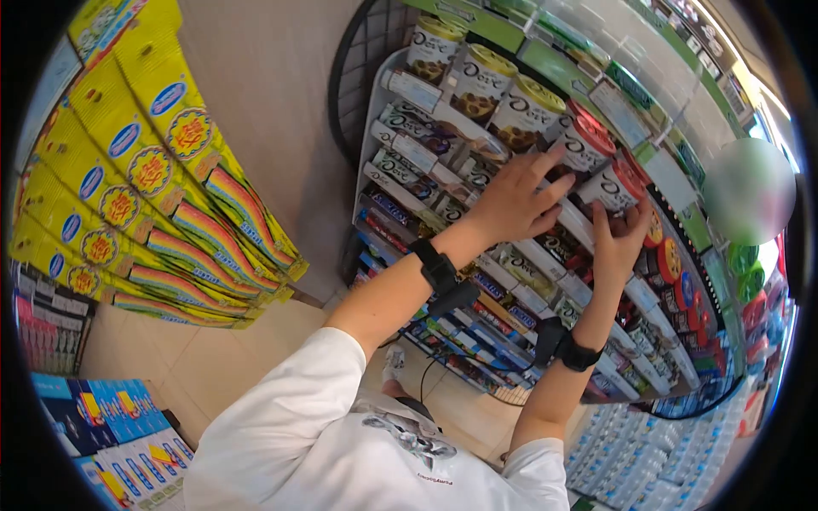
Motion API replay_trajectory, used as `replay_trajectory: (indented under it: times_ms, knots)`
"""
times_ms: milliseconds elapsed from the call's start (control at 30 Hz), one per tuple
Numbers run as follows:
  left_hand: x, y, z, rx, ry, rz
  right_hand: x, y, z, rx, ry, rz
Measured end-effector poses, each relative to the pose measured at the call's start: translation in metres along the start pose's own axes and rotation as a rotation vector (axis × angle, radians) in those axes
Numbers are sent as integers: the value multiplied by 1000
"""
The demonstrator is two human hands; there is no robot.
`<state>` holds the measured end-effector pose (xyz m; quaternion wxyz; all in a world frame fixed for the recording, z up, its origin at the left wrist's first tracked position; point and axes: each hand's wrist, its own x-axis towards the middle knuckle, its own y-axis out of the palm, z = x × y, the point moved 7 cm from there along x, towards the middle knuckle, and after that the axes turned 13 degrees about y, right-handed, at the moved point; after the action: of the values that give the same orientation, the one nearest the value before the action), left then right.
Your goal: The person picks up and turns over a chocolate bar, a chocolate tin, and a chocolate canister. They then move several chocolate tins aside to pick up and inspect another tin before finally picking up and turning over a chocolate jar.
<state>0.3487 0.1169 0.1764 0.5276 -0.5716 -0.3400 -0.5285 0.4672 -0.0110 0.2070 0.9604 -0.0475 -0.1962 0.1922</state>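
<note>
Touching rack [372, 145], seemingly: left hand [511, 203], right hand [617, 245]

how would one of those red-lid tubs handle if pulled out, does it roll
The red-lid tub looks round and stiff, so it probably keeps its shape but rolls if laid sideways. Packed close beside other tubs, it may jostle them when the left hand pulls it.

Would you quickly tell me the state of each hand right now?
Left hand: open, fingers spread against the chocolate shelf.
Right hand: touching a red-lidded tub; grip cannot be told.
</note>
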Motion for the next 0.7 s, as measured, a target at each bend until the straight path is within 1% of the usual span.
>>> replay_trajectory:
  times_ms: [133,200,233,300,367,467,533,700]
  knots:
    - [3,-4,-3,2,9,15,-8,3,13,-9,-17,9]
    - [4,-6,-2,30,0,27,-10,3,13,-32,-37,-45]
    - [5,-7,-3,27,3,28,-11,4,15,-24,-40,-33]
    - [5,-8,-5,39,-3,39,-16,1,22,-90,-56,-90]
    - [6,-14,-6,53,20,5,-17,0,24,-66,-61,-66]
    - [8,-15,-8,52,-8,20,-20,3,24,-20,-61,-34]
    - [8,-15,-8,57,-12,20,-19,1,24,-12,-105,-67]
    - [9,-14,-7,21,-33,32,-21,2,25,-21,-95,-112]
